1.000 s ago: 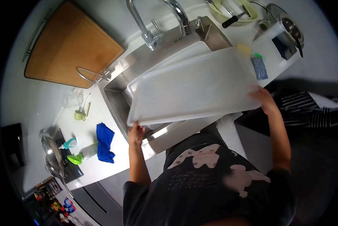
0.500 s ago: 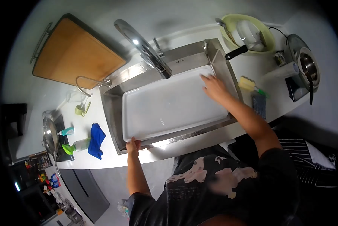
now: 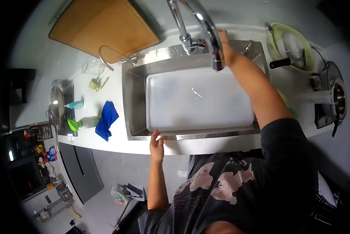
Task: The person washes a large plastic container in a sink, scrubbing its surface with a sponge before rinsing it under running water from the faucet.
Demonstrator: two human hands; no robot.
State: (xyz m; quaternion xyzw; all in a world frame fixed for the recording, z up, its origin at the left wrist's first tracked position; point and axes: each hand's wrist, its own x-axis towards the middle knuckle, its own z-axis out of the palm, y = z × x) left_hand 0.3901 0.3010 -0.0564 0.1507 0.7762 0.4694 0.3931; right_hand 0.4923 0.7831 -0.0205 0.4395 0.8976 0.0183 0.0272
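A white rectangular tray (image 3: 198, 101) lies in the steel sink (image 3: 136, 97). My left hand (image 3: 156, 147) is at the sink's front edge, just below the tray's near left corner, its fingers apart and nothing held. My right hand (image 3: 226, 48) reaches past the chrome faucet (image 3: 212, 35), at the back of the sink near the faucet's handle. The faucet partly covers its fingers, so what they touch is hidden.
Left of the sink are a blue cloth (image 3: 107, 121), a green-topped spray bottle (image 3: 87, 122) and a glass jar (image 3: 92, 68). A wooden board (image 3: 104, 27) leans behind. A green basket (image 3: 291, 46) of dishes stands at right.
The tray was lowered flat into the sink. My left hand has let go of its corner. My right hand has moved from the tray to behind the faucet. The view has shifted.
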